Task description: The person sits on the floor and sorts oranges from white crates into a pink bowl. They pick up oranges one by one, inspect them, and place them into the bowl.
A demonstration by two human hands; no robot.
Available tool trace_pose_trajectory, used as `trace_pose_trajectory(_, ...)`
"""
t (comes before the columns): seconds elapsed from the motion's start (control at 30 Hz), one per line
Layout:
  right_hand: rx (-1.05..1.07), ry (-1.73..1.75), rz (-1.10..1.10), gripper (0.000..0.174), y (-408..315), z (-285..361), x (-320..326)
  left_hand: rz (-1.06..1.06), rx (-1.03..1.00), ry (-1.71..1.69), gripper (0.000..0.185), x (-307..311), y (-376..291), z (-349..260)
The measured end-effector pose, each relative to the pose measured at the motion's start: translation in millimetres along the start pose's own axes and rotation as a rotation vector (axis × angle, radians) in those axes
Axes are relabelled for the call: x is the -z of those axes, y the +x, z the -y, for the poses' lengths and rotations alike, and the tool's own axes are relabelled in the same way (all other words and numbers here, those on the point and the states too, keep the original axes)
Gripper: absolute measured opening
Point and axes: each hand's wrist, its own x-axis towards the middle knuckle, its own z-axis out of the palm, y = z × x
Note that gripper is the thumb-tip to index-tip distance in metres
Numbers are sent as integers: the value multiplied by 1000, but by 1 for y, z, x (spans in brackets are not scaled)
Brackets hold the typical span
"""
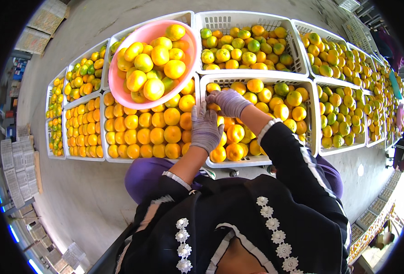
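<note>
My left hand [206,129], in a pale knit glove, lies over the shared edge of two white plastic crates, its fingers pointing away from me. Touching or nearly touching it, my right hand [228,102], gloved alike, reaches into the upper left corner of the right-hand crate [312,120]. Orange citrus fruits [235,133] lie loosely in that crate, some greenish. One orange fruit [213,87] is at my right fingertips; whether it is gripped cannot be told. Left of my hands, orange fruits [131,122] stand in neat rows in another crate [120,159].
A pink plastic basin [114,80] heaped with citrus rests on the crates at the upper left. More fruit-filled white crates [292,72] extend on both sides. Stacked crates [20,164] stand on the concrete floor at the far left. My knees are close below the near crates.
</note>
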Motion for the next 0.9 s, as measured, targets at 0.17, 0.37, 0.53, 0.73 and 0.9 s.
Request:
trace_pose_trajectory(0.17,-99,126,-385,59,-41,-21,23,-15,-17,72,62,-17,2,-5)
trace_pose_trajectory(0.37,-437,-192,-386,42,-131,-26,38,-112,-107,163,52,-13,10,-12)
trace_pose_trajectory(0.53,-305,157,-61,34,-150,23,-31,-250,-125,4,57,-18,-12,-10)
trace_pose_trajectory(0.73,-360,-93,-182,41,-168,-14,-16,-223,-38,114,61,-19,-14,-11)
trace_pose_trajectory(0.9,-357,-200,-72,67,-188,-52,-15,-281,-75,66,65,-38,-13,-12)
